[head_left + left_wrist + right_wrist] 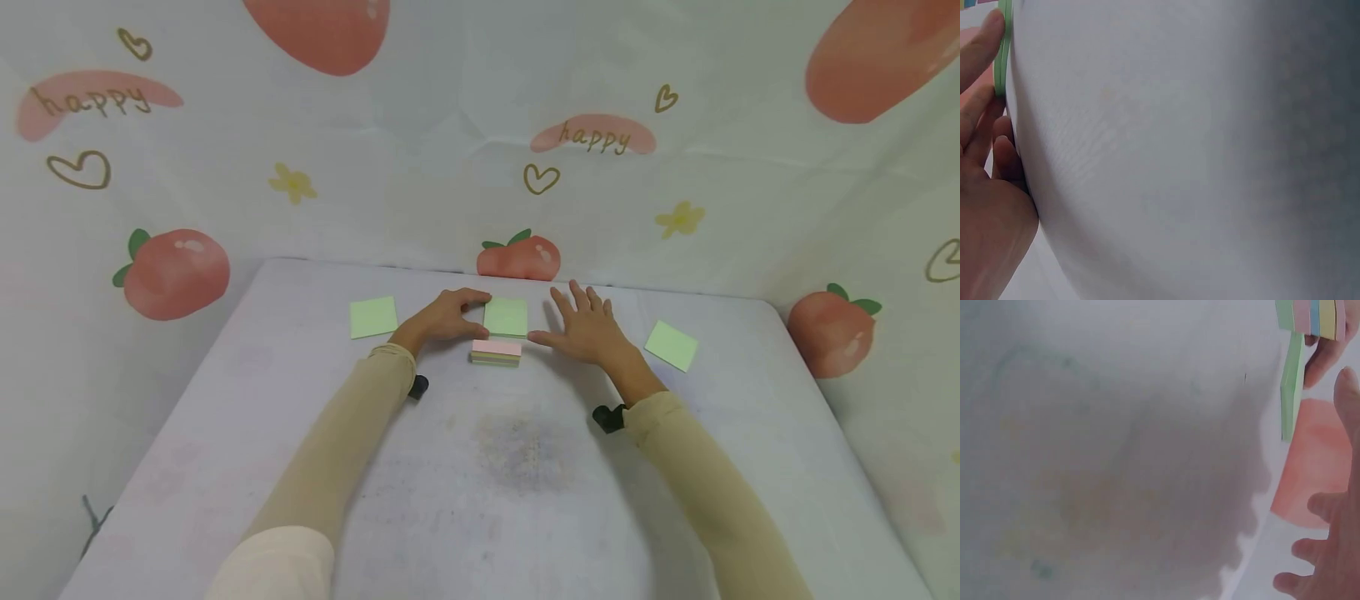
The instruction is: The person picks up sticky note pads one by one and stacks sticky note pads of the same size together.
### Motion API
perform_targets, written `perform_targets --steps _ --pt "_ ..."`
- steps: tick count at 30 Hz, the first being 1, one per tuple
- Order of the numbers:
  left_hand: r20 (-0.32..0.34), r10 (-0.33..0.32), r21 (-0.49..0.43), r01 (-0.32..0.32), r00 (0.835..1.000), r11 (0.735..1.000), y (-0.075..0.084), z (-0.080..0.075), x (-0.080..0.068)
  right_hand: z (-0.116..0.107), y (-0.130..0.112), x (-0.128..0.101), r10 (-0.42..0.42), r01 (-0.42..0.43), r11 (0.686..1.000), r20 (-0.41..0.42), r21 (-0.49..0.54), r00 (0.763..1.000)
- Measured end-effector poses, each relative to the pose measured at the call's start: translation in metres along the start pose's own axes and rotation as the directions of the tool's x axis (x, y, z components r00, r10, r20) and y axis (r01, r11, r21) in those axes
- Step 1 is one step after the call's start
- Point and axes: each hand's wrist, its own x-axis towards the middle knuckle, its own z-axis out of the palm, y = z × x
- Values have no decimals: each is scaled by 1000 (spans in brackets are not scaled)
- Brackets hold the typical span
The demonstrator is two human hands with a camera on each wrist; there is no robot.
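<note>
Three green notes (506,317), one stacked pad (496,352)

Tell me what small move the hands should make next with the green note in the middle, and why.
Probably press the middle green note flat. The left hand pinches its left edge and the right hand lies open beside it, while two more green notes already lie flat and the pad sits just in front.
</note>
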Motion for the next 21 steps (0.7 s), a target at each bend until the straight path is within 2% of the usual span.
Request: perform_targets --steps 7,21 --pt "-4 13 -23 -13 1000 1000 3 1 1 -7 19 -13 44 -44 999 21 7 999" --pt "-9 -15 -2 15 1000 1000 1 1 0 -15 68 -39 107 -109 993 32 46 994"
